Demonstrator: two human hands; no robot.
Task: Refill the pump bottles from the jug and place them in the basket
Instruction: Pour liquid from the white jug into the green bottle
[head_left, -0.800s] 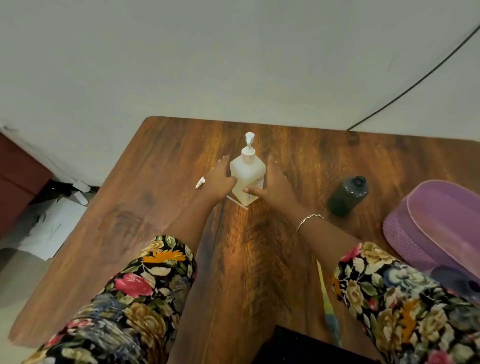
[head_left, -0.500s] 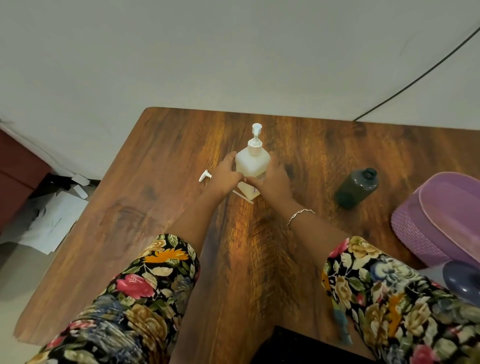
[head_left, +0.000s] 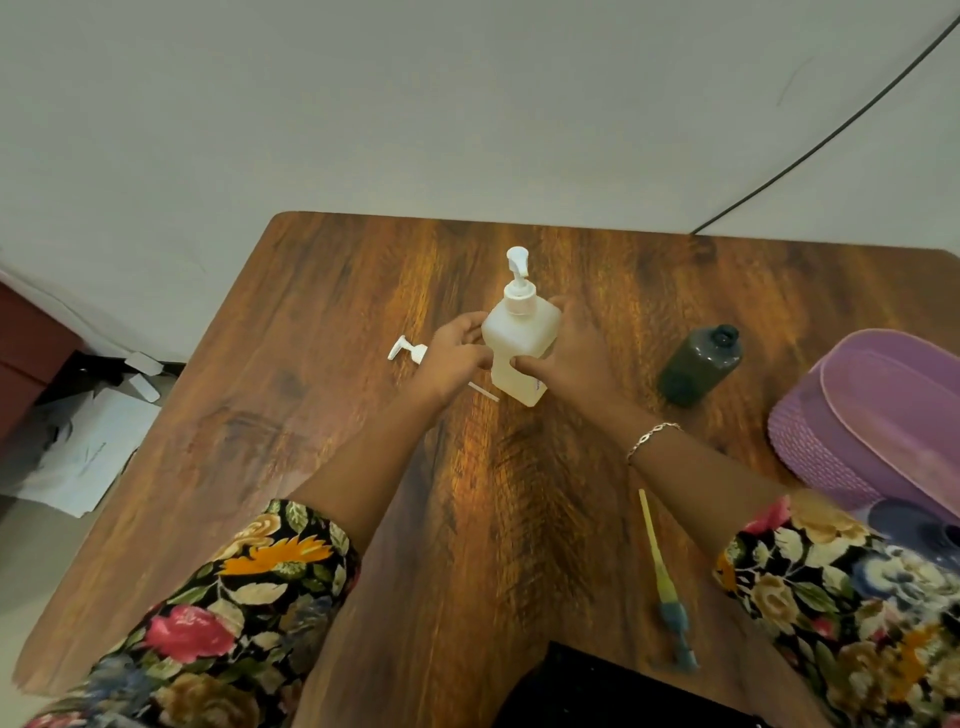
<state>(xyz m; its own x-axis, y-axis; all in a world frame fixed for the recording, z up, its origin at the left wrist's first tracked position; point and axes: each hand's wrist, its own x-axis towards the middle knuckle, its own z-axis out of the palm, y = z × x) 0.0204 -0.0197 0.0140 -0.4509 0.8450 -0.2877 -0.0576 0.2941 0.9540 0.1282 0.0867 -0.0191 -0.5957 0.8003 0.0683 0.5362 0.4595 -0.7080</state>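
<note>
A white square pump bottle (head_left: 519, 343) with its pump head on stands upright on the wooden table (head_left: 322, 426). My left hand (head_left: 452, 358) grips its left side and my right hand (head_left: 571, 358) grips its right side, thumb across the front. A loose white pump head (head_left: 408, 349) with its tube lies on the table just left of my left hand. A dark green bottle (head_left: 698, 366) without a pump stands to the right. The purple basket (head_left: 831, 457) sits at the right edge. No jug can be made out with certainty.
A thin yellow-and-blue stick (head_left: 662, 577) lies on the table near my right forearm. A dark rounded object (head_left: 919, 530) shows at the right edge below the basket. Papers lie on the floor at left (head_left: 78, 457). A black cable (head_left: 831, 130) runs along the wall.
Both hands stay on the white bottle. It tilted at 0.5 s ago and now stands more upright, with my right thumb across its front.
</note>
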